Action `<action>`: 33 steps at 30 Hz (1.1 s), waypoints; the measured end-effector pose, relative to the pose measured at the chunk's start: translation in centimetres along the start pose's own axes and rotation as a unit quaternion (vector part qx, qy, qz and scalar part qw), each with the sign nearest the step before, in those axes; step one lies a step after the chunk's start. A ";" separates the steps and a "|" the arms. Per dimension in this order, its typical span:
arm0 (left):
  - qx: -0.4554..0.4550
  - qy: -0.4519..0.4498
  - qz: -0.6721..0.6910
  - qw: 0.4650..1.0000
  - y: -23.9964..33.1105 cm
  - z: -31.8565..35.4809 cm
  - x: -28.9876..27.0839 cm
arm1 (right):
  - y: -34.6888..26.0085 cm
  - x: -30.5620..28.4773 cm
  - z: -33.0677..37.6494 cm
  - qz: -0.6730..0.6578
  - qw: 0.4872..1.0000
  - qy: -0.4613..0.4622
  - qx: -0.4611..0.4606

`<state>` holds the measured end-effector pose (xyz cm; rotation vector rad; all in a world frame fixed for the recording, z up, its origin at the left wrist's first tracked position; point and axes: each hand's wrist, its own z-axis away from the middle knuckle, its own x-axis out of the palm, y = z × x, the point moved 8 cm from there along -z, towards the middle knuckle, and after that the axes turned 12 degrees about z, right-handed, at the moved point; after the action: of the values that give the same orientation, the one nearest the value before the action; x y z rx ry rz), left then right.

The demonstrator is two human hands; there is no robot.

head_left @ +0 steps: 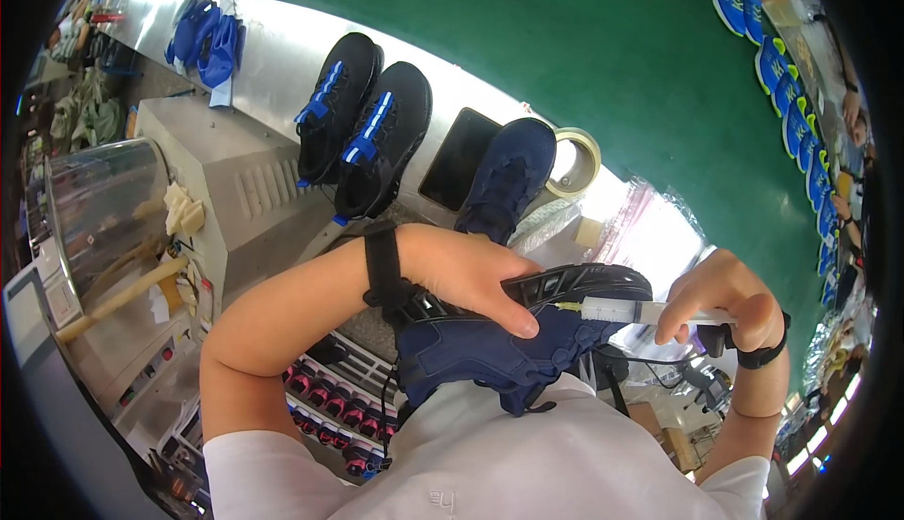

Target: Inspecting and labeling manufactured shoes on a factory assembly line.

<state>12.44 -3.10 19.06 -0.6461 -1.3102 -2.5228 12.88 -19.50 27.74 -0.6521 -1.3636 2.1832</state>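
Observation:
My left hand [457,271] grips a navy shoe [485,351], its thumb pressing on the upper near the sole. The shoe lies on its side close to my chest, with the black sole [607,278] turned away from me. In my right hand [723,294] is a clear syringe [612,310], held by the barrel and plunger end. The syringe's thin tip points left and lies at the seam between sole and upper, close to my left thumb; whether it touches cannot be made out.
Another navy shoe [513,176] stands on the metal ledge between a black flat tablet-like object [459,158] and a tape roll [576,162]. Black shoes [386,144] with blue laces stand left of them. A grey machine [217,162] is at left. Blue shoes [796,125] line the green belt's [603,59] far side.

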 end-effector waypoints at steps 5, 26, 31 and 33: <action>0.002 0.004 -0.008 1.000 0.2 0.2 0.0 | -0.6 -0.1 -0.3 0.018 1.000 0.013 -0.013; 0.033 0.013 0.005 0.999 0.4 0.6 0.0 | -0.7 -0.3 -0.3 0.039 0.999 0.007 -0.008; 0.042 0.017 -0.004 0.999 0.5 0.5 -0.1 | -0.6 -0.5 -0.1 0.034 0.999 0.015 -0.009; 0.044 0.017 -0.002 0.999 0.6 0.4 -0.1 | -0.6 -0.5 0.0 0.036 0.999 0.012 -0.008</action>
<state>12.84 -3.07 19.64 -0.5804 -1.4032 -2.4528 13.40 -19.56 28.36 -0.7416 -1.3677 2.2151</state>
